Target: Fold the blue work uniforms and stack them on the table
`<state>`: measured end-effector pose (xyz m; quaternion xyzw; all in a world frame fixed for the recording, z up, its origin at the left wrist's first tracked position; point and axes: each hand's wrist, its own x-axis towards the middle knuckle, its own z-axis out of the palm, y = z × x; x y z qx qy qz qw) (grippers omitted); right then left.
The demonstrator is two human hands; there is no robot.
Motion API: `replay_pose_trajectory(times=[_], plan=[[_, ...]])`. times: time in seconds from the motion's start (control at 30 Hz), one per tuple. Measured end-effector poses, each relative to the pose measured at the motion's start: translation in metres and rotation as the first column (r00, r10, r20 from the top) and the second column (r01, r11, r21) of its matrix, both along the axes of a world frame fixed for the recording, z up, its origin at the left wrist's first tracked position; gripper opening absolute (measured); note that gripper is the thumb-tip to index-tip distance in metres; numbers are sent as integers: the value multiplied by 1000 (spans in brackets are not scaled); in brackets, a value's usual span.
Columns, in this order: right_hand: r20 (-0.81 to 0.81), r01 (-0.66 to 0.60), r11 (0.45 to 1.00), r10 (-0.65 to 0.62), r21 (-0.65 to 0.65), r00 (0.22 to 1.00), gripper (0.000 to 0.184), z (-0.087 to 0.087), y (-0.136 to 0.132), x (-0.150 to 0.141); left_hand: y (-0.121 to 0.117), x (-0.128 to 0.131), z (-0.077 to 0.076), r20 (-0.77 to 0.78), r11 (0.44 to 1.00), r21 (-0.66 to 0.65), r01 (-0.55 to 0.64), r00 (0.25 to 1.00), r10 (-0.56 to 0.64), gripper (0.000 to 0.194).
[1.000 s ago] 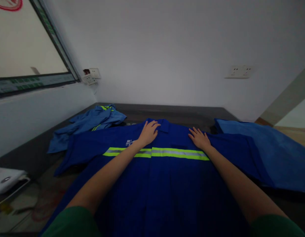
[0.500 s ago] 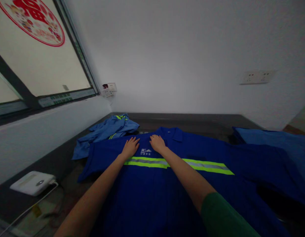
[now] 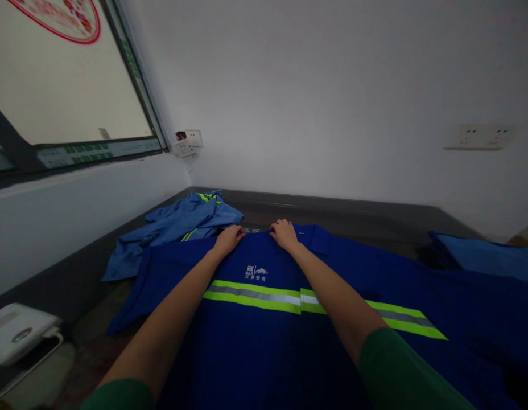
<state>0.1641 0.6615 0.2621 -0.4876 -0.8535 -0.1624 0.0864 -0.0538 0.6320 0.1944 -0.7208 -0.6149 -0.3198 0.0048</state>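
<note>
- Dark blue jacket (image 3: pixel 251 339) lies front up on the desk (image 3: pixel 353 208), right in front of me. All places below are taken from it.
- My left hand (image 3: pixel 229 239): at the jacket's top edge, on the logo side, fingers bent over the cloth. Pinched or only resting, cannot tell.
- My right hand (image 3: pixel 284 232): at the same edge, close beside the collar (image 3: pixel 318 238), fingers curled down. Grip cannot be told here either. The hands sit near each other, not touching.
- Done, as far as I can judge: body laid out broad and mostly flat, logo (image 3: pixel 256 273) facing up, reflective band (image 3: pixel 255 296) running across the chest, broken only by my right forearm.
- Left sleeve (image 3: pixel 174 259) extends outward; right sleeve (image 3: pixel 473 296) also runs out, its end not clear to me.
- Not done: no fold across the visible body, neither sleeve turned in. Lower hem out of view, so its state is unknown.
- Light blue garment (image 3: pixel 174 225), rumpled, just beyond the jacket's left sleeve.
- Lighter blue cloth (image 3: pixel 494 260), lying flatter, beyond the jacket's right sleeve.
- White device (image 3: pixel 23 330) to the jacket's left, nearer me, apart from it.
</note>
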Motion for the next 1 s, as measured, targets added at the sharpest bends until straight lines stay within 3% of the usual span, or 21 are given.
replay_pose_trajectory(times=[0.33, 0.47, 0.7, 0.83, 1.0], plan=[[82, -38, 999, 38, -1, 996, 26, -6, 35, -6, 14, 1, -3, -61, 998, -42, -38, 998, 35, 28], [124, -78, 995, 70, 63, 990, 30, -10, 30, -3, 11, -1, 5, -119, 998, -51, -24, 993, 18, 32], [172, -144, 977, 117, 156, 978, 34, -2, 1, -12, 12, -16, 12, -98, 986, -141, -92, 992, 79, 46], [0, -129, 991, 130, 41, 992, 35, -14, -25, -24, 15, -19, 11, -63, 986, -155, -64, 997, 54, 42], [-33, -142, 981, 139, -129, 990, 53, -30, -37, -18, 14, -25, 25, -65, 997, -70, -29, 998, 24, 37]])
